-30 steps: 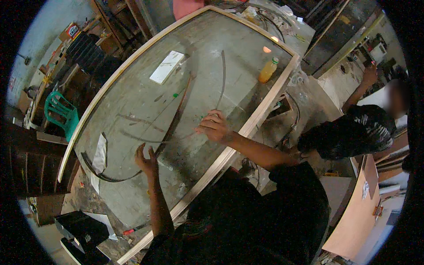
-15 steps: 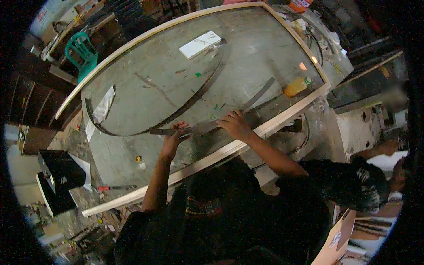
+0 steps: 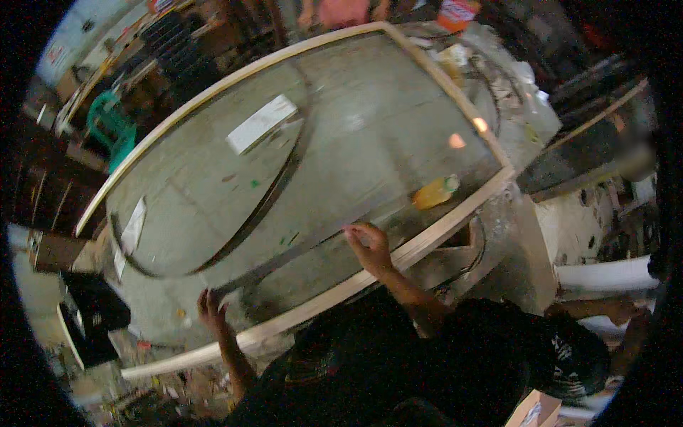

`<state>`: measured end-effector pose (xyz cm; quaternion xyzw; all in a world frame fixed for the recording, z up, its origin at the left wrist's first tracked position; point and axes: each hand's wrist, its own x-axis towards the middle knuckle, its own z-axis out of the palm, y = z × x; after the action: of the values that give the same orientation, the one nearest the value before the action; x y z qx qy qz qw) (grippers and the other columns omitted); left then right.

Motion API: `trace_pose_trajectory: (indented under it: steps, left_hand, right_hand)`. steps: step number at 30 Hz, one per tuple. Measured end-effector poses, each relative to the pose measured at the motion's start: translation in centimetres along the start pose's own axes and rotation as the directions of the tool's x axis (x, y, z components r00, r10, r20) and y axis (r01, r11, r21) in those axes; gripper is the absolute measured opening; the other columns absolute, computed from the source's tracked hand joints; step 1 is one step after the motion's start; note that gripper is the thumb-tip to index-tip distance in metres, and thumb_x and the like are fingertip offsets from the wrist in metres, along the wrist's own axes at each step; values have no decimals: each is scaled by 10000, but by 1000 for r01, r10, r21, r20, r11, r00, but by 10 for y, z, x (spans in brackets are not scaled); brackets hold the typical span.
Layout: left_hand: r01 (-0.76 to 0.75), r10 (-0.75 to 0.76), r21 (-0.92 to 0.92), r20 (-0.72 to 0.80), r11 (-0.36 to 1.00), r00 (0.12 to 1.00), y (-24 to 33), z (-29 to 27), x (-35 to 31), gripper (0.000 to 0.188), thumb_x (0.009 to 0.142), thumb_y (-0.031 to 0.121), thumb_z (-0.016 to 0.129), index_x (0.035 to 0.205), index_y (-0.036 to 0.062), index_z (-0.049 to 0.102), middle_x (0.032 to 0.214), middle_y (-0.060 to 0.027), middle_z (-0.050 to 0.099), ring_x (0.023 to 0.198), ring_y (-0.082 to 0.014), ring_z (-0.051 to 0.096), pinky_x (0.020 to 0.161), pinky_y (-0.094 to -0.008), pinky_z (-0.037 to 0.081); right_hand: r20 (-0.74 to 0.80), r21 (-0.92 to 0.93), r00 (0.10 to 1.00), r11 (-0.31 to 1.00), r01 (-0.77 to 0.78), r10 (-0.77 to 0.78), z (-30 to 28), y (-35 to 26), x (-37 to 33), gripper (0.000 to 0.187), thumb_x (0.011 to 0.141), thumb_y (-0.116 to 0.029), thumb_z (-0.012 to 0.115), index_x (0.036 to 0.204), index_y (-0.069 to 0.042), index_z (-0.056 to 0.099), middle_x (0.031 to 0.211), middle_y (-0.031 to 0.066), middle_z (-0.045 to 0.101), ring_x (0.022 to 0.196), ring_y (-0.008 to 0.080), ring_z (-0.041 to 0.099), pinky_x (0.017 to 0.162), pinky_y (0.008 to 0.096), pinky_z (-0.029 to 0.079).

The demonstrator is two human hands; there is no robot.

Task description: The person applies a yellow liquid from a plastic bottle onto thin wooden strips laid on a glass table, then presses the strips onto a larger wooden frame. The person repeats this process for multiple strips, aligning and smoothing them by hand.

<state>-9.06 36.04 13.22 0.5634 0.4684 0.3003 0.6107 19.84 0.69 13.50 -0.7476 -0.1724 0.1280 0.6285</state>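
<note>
A thin dark strip [image 3: 284,257] is stretched between my hands, slanting up to the right above the grey tabletop [image 3: 341,164]. My left hand [image 3: 213,310] is at its near left end, the fingers closed on it. Thumb and fingers of my right hand [image 3: 368,248] pinch the strip farther along, and its far end runs on past them, blurred. Beyond lies a long dark curved strip [image 3: 245,229], bent in a wide arc on the tabletop.
A pale wooden frame [image 3: 313,311] borders the tabletop. On it are a white block [image 3: 261,124], a bottle of orange liquid [image 3: 435,192] and a whitish scrap [image 3: 133,226]. A green chair [image 3: 112,128] stands beyond the left edge; another person [image 3: 580,352] is at my right.
My left hand has moved left and nearer, to the strip's end; my right hand now pinches the strip. My hands are farther apart. The head view has shifted.
</note>
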Motion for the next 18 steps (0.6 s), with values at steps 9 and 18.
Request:
trace_pose_trajectory:
  steps: [9, 18]
  left_hand:
    - [-15, 15, 9, 4, 1000, 1000, -30, 52, -30, 486, 994, 373, 665, 1355, 51, 609, 1272, -133, 692, 1109, -249, 690, 795, -351, 556]
    - [-33, 33, 5, 39, 999, 999, -15, 117, -59, 307, 964, 291, 716, 1162, 66, 645, 1220, -123, 704, 1072, -234, 693, 738, -342, 577]
  right_hand:
    - [184, 811, 858, -567, 143, 479, -128, 12, 24, 837, 913, -705, 538, 1384, -14, 532, 1377, 203, 529, 1272, 347, 552, 1042, 500, 522]
    - [-123, 982, 815, -48, 181, 567, -197, 52, 95, 289, 917, -368, 647, 1029, -102, 630, 1083, 93, 665, 958, 254, 659, 857, 465, 565]
